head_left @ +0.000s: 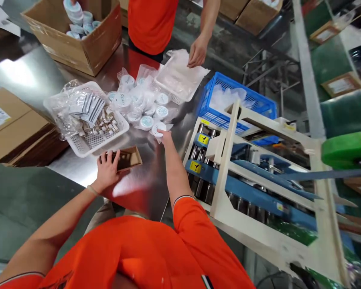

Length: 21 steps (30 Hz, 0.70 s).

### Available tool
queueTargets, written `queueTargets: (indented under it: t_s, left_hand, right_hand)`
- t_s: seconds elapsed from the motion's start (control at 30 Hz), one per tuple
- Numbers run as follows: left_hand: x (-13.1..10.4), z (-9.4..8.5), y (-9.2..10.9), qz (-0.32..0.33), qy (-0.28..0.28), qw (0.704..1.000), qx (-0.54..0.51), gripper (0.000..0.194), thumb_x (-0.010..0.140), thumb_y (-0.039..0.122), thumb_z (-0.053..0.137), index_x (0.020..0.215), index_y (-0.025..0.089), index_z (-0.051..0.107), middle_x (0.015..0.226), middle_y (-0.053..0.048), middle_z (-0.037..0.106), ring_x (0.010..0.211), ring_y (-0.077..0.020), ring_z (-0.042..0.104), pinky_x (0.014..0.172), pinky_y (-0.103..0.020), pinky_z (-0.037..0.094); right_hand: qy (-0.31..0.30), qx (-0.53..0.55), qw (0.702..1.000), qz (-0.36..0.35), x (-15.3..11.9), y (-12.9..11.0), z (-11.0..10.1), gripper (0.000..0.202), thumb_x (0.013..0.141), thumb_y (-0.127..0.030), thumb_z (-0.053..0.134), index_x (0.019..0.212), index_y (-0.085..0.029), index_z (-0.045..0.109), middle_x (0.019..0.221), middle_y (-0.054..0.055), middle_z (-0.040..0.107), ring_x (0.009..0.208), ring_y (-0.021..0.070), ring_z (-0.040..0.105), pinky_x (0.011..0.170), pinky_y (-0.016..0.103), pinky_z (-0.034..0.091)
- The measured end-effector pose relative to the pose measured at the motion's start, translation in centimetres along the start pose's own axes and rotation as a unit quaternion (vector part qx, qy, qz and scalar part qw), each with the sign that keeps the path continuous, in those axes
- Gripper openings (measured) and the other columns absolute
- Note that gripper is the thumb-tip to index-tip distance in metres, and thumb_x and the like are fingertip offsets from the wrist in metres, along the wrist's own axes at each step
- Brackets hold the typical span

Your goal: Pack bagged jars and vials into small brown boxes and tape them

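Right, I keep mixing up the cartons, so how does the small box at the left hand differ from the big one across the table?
The small box is far smaller than the big box. The left hand touches the small box; the big one holds round pale pieces. Both are open brown cardboard.

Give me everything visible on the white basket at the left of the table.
Basket: white, looks like plastic, shallow, rounded corners, perforated floor. Lies on the shiny metal table, open side up. Clear bags heap over its left side, grey-striped flat packets fan across the middle, small brown-and-white pieces lie loose beside them. Floor shows bare at the near end. Round packs crowd its right side. Left hand is just in front, contact unclear.
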<state>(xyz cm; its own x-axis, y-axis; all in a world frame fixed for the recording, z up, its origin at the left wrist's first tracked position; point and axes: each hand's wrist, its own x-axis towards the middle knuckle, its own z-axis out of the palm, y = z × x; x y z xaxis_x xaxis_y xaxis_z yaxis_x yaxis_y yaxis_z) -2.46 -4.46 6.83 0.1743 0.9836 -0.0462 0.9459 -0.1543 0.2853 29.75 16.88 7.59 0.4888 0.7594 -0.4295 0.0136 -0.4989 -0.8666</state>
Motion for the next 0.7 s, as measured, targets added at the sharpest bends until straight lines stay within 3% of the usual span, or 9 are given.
queueTargets:
  t_s: [0.07,0.13,0.2,0.3,0.4,0.53,0.6,0.63,0.7]
  left_hand:
    - [0.2,0.6,-0.6,0.011,0.013,0.999,-0.035,0.115,0.1,0.073,0.088,0.19,0.011,0.053,0.184,-0.036,0.056,0.174,-0.0631,0.045,0.138,-0.079,0.042]
    - [0.4,1.3,-1.3,0.029,0.031,0.995,-0.085,0.119,0.1,0.079,0.086,0.189,0.009,0.05,0.186,-0.035,0.055,0.177,-0.0604,0.043,0.141,-0.078,0.04]
    - [0.6,2.2,-2.1,0.044,0.053,0.988,-0.139,0.129,0.099,0.087,0.085,0.189,0.005,0.044,0.188,-0.035,0.052,0.179,-0.0574,0.042,0.145,-0.078,0.038]
    - [1.0,3.6,-3.0,0.036,0.091,0.974,-0.203,0.148,0.088,0.099,0.091,0.188,0.004,0.037,0.192,-0.036,0.046,0.181,-0.0555,0.041,0.149,-0.078,0.036]
    - [1.4,4.5,-3.1,0.036,0.12,0.965,-0.232,0.16,0.075,0.102,0.1,0.187,0.007,0.037,0.189,-0.036,0.046,0.178,-0.0553,0.043,0.149,-0.076,0.036]
    - [1.6,4.3,-2.2,0.066,0.099,0.968,-0.219,0.144,0.075,0.093,0.106,0.182,0.012,0.053,0.172,-0.03,0.064,0.163,-0.0532,0.057,0.142,-0.075,0.041]
    - [1.6,3.8,-1.7,0.081,0.079,0.972,-0.205,0.125,0.085,0.089,0.101,0.181,0.018,0.061,0.168,-0.026,0.069,0.156,-0.0512,0.058,0.139,-0.075,0.041]
    - [1.5,3.5,-1.4,0.094,0.071,0.973,-0.197,0.115,0.091,0.087,0.097,0.18,0.021,0.065,0.168,-0.025,0.07,0.155,-0.0506,0.057,0.137,-0.075,0.04]
    - [1.4,3.0,-0.9,0.129,0.056,0.974,-0.177,0.089,0.103,0.08,0.088,0.174,0.029,0.074,0.166,-0.021,0.072,0.155,-0.05,0.054,0.134,-0.075,0.038]
  right_hand:
    - [0.044,-0.023,0.997,-0.06,-1.8,0.9,-0.9,0.068,0.088,-0.014,0.089,0.148,-0.021,0.057,0.151,0.016,0.08,0.131,0.0223,0.083,0.113,0.04,0.073]
    - [0.06,-0.08,0.976,-0.195,-4.1,1.9,-2.2,0.08,0.089,-0.019,0.093,0.159,-0.017,0.053,0.171,0.026,0.068,0.156,0.0268,0.073,0.132,0.043,0.063]
    - [0.008,-0.171,0.918,-0.358,-6.7,2.8,-3.2,0.081,0.092,-0.027,0.094,0.162,-0.016,0.055,0.178,0.031,0.059,0.171,0.0349,0.063,0.142,0.052,0.055]
    - [-0.181,-0.295,0.788,-0.509,-11.1,4.2,-2.9,0.07,0.098,-0.034,0.091,0.162,-0.019,0.064,0.178,0.027,0.062,0.177,0.0414,0.055,0.145,0.062,0.051]
    - [-0.351,-0.381,0.671,-0.531,-15.1,5.3,-1.0,0.079,0.098,-0.036,0.095,0.17,-0.018,0.065,0.18,0.027,0.065,0.175,0.0417,0.058,0.143,0.06,0.052]
    - [-0.385,-0.529,0.581,-0.484,-16.6,3.8,1.2,0.096,0.087,-0.055,0.112,0.167,-0.016,0.077,0.19,0.032,0.057,0.183,0.0556,0.042,0.141,0.071,0.048]
    - [-0.396,-0.555,0.564,-0.466,-15.4,1.4,2.4,0.084,0.086,-0.063,0.112,0.153,-0.019,0.089,0.187,0.029,0.061,0.181,0.0572,0.045,0.139,0.07,0.049]
    - [-0.4,-0.551,0.571,-0.459,-14.5,-0.1,3.3,0.072,0.09,-0.064,0.109,0.146,-0.02,0.093,0.181,0.026,0.068,0.175,0.0539,0.054,0.137,0.066,0.052]
    - [-0.379,-0.529,0.613,-0.448,-12.6,-2.9,6.5,0.047,0.104,-0.054,0.095,0.138,-0.022,0.097,0.161,0.02,0.083,0.156,0.0431,0.073,0.131,0.054,0.059]
